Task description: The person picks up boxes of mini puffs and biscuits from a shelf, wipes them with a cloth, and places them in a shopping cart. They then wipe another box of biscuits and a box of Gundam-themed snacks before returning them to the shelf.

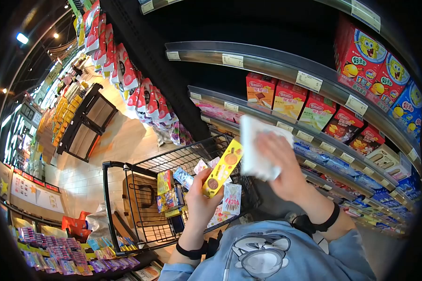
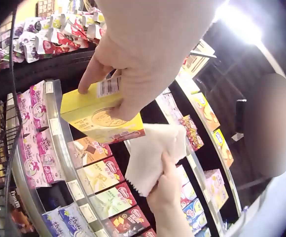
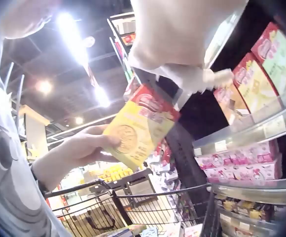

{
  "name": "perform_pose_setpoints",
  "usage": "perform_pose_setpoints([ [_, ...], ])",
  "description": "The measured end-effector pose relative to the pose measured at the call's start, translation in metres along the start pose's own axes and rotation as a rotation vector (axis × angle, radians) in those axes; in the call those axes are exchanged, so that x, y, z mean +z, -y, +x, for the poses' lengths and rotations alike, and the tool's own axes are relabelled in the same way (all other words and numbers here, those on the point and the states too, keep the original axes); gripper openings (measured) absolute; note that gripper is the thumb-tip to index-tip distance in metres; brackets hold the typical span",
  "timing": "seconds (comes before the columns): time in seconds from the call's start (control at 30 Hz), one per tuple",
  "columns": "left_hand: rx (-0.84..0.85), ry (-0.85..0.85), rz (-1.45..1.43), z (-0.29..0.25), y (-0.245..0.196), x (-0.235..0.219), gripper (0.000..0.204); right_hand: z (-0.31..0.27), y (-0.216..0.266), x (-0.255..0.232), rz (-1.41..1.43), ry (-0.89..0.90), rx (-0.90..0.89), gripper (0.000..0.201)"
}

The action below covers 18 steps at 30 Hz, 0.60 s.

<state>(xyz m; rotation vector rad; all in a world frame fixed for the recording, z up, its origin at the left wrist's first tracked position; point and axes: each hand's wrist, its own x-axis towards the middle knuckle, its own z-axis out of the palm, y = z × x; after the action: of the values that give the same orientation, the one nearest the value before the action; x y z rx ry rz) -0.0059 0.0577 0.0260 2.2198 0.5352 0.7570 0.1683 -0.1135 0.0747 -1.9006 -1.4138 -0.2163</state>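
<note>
My left hand (image 1: pixel 200 199) grips a yellow biscuit box (image 1: pixel 223 167) by its lower end, above the shopping cart (image 1: pixel 122 206). In the right wrist view the box's broad face (image 3: pixel 155 126) shows a red top and a round biscuit picture. My right hand (image 1: pixel 279 166) holds a white cloth (image 1: pixel 254 152) just right of the box; it is blurred in the head view. From the left wrist, the thumb of the right hand (image 2: pixel 166 185) lies over the cloth (image 2: pixel 150 153), which has a zigzag edge.
Snack packs, including a Pocky box (image 1: pixel 231 199), lie in the cart. Shelves on the right carry red-topped wafer boxes (image 1: pixel 290 100) and SpongeBob boxes (image 1: pixel 368 61). Red and white bags (image 1: pixel 126 70) hang on the shelf end. A display stand (image 1: pixel 86 122) stands across the aisle.
</note>
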Motion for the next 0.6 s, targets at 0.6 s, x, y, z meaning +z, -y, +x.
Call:
perform_pose_setpoints([
  [0.6, -0.265, 0.154, -0.349, -0.002, -0.012, -0.002, 0.096, 0.004, -0.025, 0.020, -0.242, 0.095, -0.042, 0.058],
])
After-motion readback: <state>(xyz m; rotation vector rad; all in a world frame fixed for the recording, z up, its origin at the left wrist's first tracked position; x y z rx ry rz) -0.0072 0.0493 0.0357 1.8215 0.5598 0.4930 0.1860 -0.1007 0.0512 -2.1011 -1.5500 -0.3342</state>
